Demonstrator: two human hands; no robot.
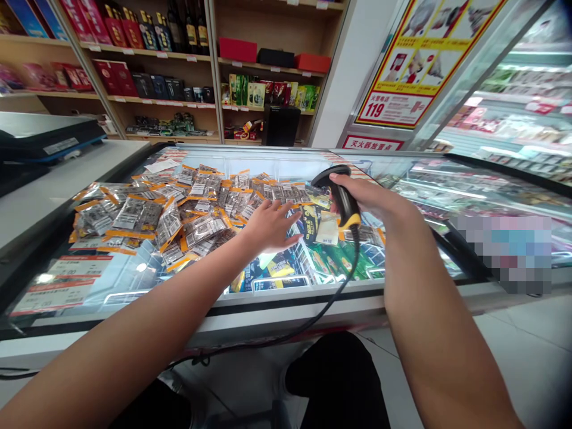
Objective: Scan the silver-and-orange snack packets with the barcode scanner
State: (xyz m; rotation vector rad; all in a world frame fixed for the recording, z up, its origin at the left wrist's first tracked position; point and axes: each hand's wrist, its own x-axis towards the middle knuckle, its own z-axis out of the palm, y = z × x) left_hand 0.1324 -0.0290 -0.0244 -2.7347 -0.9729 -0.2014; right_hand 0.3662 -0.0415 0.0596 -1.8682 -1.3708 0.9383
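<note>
My right hand (pixel 357 187) grips a black and yellow barcode scanner (pixel 345 199), its head tilted towards the left. A dark cable (pixel 333 304) hangs from its handle and runs off along the front of the glass-topped freezer (pixel 152 292). Fingers spread, my left hand (pixel 273 226) hovers over or rests on the near right edge of a heap of small clear packets with orange edges (pixel 205 229); contact is hard to tell. Many of these packets carry white barcode labels. Under the glass, blue and green packages (pixel 279 268) show in wire baskets.
Price signs (pixel 62 277) lie at the freezer's left front. A white counter with a dark device (pixel 49 140) adjoins on the left. Behind stand shelves with bottles and boxes (pixel 154 33). A fire notice (pixel 402 71) hangs at right. My knee (pixel 339 381) is below the front edge.
</note>
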